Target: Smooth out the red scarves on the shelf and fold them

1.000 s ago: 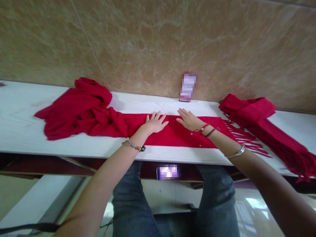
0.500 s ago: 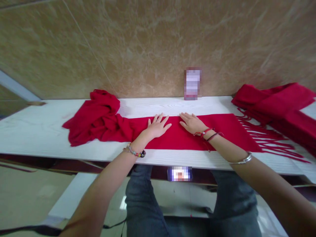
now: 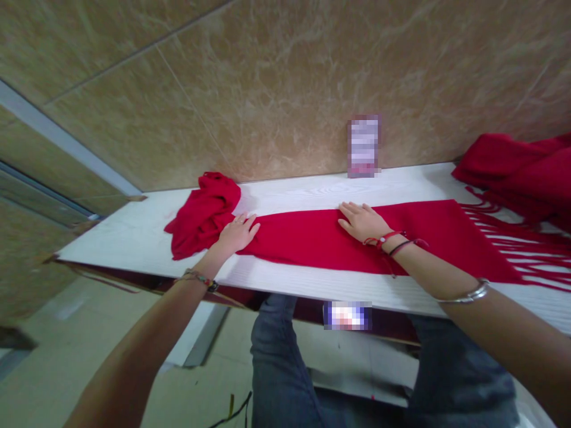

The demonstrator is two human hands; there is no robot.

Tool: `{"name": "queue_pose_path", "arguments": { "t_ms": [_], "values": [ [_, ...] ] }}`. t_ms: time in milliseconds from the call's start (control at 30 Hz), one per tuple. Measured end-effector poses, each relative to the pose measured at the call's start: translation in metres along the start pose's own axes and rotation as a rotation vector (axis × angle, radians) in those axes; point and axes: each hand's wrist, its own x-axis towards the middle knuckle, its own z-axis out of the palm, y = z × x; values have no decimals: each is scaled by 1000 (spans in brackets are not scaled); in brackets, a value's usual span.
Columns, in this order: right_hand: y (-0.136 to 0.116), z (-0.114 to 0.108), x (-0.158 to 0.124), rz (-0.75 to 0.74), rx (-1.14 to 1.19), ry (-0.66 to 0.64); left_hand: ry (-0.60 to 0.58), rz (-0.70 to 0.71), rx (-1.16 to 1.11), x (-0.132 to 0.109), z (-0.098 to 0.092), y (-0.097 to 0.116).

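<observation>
Flat red scarf (image 3: 307,238) beneath left hand (image 3: 235,233) and right hand (image 3: 364,222); fingers (image 3: 348,209) outstretched, empty

Open: bare table (image 3: 134,238) left of the bunched scarf end (image 3: 203,214) and along the front edge lay free | Blocked: wall (image 3: 285,89) closed the back, card stand (image 3: 363,145) stood against it, scarf pile (image 3: 521,172) filled the right end.

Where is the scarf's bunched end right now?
Head view, left of centre: the bunched end lies on the white table, just left of the left hand.

both hands (image 3: 236,233) flat on red scarf (image 3: 307,239)
</observation>
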Motion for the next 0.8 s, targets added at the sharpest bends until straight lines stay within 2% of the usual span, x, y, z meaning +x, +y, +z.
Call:
{"name": "queue_pose_path", "arguments": {
  "t_ms": [67, 167, 267, 333, 600, 700, 800],
  "values": [
    [1, 1, 0, -1, 6, 2, 53, 41, 60, -2, -6, 3],
    [1, 2, 1, 2, 7, 12, 96, 255, 66, -3, -16, 12],
    [2, 3, 1, -5, 11, 26, 66, 508, -28, -5, -24, 18],
    [2, 3, 1, -10, 14, 34, 29, 603, -61, -7, -28, 14],
    [2, -1, 0, -9, 26, -1, -5, 511, 224, -19, -30, -53],
    [2, -1, 0, -3, 21, 8, -53, 515, 303, -31, -29, -61],
    [2, -1, 0, 0, 15, 10, -69, 534, 343, -39, -31, -57]
  ]
}}
